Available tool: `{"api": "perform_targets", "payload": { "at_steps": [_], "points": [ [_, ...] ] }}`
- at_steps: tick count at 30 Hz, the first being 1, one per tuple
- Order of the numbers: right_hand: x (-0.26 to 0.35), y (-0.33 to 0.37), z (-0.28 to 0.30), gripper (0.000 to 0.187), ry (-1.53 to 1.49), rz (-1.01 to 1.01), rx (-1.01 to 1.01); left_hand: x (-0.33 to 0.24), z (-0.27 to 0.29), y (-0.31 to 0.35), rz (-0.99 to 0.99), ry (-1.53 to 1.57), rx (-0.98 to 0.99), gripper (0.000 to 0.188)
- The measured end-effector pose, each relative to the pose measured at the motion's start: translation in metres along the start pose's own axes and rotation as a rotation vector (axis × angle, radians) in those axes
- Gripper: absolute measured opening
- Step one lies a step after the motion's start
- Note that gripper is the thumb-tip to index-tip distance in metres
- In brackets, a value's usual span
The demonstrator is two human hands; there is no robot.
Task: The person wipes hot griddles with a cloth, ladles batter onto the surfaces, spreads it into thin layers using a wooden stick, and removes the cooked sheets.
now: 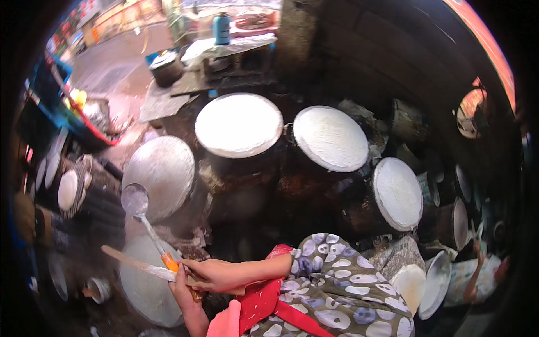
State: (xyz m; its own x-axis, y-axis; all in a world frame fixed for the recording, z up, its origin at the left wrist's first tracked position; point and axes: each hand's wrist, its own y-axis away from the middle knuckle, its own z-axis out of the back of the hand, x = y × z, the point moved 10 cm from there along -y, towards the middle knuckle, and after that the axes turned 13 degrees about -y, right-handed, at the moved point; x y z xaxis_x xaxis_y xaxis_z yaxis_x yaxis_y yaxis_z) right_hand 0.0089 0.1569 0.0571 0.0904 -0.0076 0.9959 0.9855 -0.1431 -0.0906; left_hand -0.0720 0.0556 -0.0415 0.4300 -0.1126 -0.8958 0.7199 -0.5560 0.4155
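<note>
My left hand (187,296) is closed round the lower handle of a metal ladle (135,200) with an orange grip. My right hand (213,274) is closed on a flat wooden stick (135,262), which crosses the ladle's handle. The hands meet and overlap, so part of each grip is hidden. Whitish residue coats the ladle's bowl, which is over the edge of a grey round plate (160,177). Beneath the stick lies another pale round plate (146,292).
Three round tops covered in white, at far left (238,124), far middle (330,138) and right (397,194), stand in an arc around dark ground. A lidded pot (166,67) and a blue bottle (222,29) are at the back. Another person's arm (476,272) shows at right.
</note>
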Motion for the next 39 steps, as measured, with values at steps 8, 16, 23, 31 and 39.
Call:
{"api": "perform_targets", "payload": {
  "at_steps": [8, 16, 23, 31, 39],
  "points": [
    [0.050, 0.183, 0.455, 0.048, 0.241, -0.184, -1.077, -0.025, -0.130, -0.030, 0.038, 0.125, 0.084, 0.034],
    [-0.167, 0.488, 0.896, 0.075, 0.108, -0.625, -1.713, -0.085, -0.310, -0.028, 0.239, -0.225, -0.486, 0.025],
    [-0.200, 0.414, 1.026, 0.046, 0.645, -0.469, -1.458, -0.051, -0.340, -0.097, 0.190, 0.526, -0.081, 0.029],
    [-0.074, -0.015, 0.878, 0.029, 0.705, 0.078, -0.667, -0.067, -0.349, -0.067, 0.086, 0.676, -0.139, 0.034],
    [-0.129, -0.228, 0.935, 0.042, 0.646, -0.222, -0.849, -0.076, -0.333, 0.039, 0.052, 0.216, -0.520, 0.037]
  ]
}}
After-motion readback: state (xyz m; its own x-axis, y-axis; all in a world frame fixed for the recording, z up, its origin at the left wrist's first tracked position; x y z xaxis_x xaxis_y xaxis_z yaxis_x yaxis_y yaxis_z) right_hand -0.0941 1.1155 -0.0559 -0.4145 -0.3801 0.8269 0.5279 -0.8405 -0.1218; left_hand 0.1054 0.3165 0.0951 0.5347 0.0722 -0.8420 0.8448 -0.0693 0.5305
